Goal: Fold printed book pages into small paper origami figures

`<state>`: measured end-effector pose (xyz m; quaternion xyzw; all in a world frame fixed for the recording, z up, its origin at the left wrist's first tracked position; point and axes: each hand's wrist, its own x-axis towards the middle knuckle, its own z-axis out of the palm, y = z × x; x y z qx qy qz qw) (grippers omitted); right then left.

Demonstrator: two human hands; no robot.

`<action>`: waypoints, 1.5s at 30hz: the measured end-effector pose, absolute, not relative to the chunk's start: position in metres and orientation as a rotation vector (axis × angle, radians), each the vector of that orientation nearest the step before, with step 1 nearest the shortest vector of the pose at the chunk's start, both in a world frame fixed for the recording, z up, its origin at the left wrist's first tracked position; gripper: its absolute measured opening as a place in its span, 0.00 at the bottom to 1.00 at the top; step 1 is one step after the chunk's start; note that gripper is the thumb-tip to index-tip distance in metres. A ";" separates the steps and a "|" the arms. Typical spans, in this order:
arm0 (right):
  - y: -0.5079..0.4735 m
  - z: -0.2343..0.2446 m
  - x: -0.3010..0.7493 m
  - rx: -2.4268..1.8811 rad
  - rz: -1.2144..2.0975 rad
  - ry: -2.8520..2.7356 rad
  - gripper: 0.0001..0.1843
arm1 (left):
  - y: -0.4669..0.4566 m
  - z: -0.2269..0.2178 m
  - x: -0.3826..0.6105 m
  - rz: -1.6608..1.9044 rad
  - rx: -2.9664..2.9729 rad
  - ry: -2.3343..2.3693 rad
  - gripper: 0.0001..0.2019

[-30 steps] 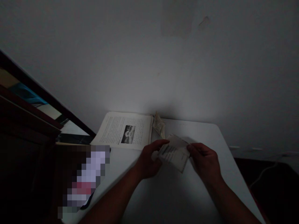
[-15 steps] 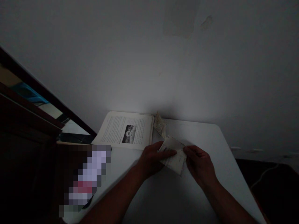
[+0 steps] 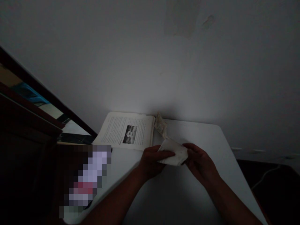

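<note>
My left hand (image 3: 151, 162) and my right hand (image 3: 202, 163) both pinch a folded piece of printed paper (image 3: 173, 152) just above the white table (image 3: 178, 193). The left fingers grip its left edge, the right fingers its right edge. The paper is folded into a small, roughly triangular shape. Behind it lies an open book (image 3: 126, 130) with text and a small photo, and a crumpled scrap of paper (image 3: 160, 126) stands by the book's right edge.
A pale wall (image 3: 150, 62) rises right behind the table. Dark wooden furniture (image 3: 25, 131) stands to the left. A blurred-out patch (image 3: 85, 179) covers something at the table's left edge. A cable (image 3: 264, 175) lies on the dark floor to the right.
The paper was a wider sheet held between both hands a second ago. It has been folded smaller and lowered, and my hands have come closer together.
</note>
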<state>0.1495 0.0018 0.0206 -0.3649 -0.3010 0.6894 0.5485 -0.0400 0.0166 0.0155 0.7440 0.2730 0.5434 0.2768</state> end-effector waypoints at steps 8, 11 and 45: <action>-0.004 0.023 0.166 -1.134 1.122 -1.194 0.14 | 0.014 0.028 -0.043 1.342 1.828 0.824 0.07; -0.005 0.027 0.166 -1.208 1.004 -1.268 0.11 | 0.014 0.030 -0.042 1.297 1.783 0.848 0.07; -0.001 0.031 0.170 -1.171 0.908 -1.180 0.03 | 0.016 0.034 -0.045 1.404 1.588 0.934 0.03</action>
